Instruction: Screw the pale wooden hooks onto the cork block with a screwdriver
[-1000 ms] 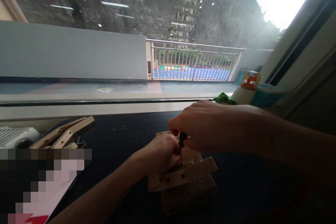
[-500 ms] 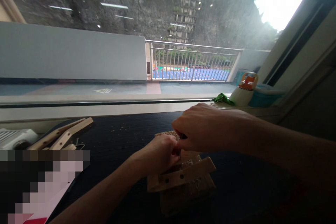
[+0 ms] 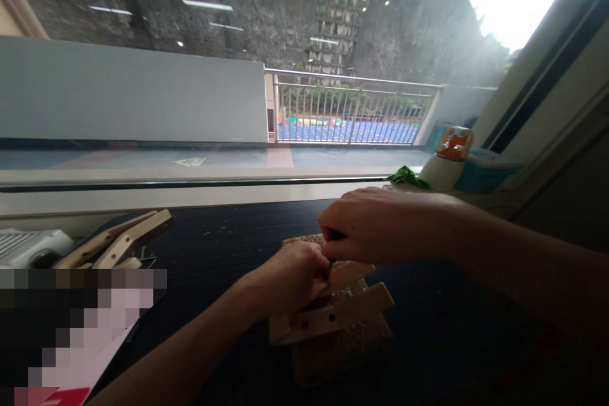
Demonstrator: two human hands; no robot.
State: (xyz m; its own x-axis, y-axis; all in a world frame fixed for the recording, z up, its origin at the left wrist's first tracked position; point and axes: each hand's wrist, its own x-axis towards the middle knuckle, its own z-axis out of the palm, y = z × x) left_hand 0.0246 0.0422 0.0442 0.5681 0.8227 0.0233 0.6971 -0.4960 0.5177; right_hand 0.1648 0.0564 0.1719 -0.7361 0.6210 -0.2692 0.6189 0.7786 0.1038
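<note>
My left hand is closed at a wooden strip, its fingertips pressed together at the strip's left end. Just above it, my right hand is curled into a fist round a dark-handled tool, mostly hidden by the fingers. Between the hands a thin dark shaft seems to point down at the wood. In front lies a wooden slat with two dark holes, slightly tilted. Both wooden pieces rest on a rough brown block, partly wrapped in something shiny.
Several wooden pieces with holes lie at the left beside a white device. Wood crumbs dot the black tabletop. On the sill at right are a green cloth, an orange-topped white bottle and a teal box.
My right hand has moved slightly up and right, showing more of the wooden strip beneath it. My left hand stays in place at the strip. The whole view has shifted a little.
</note>
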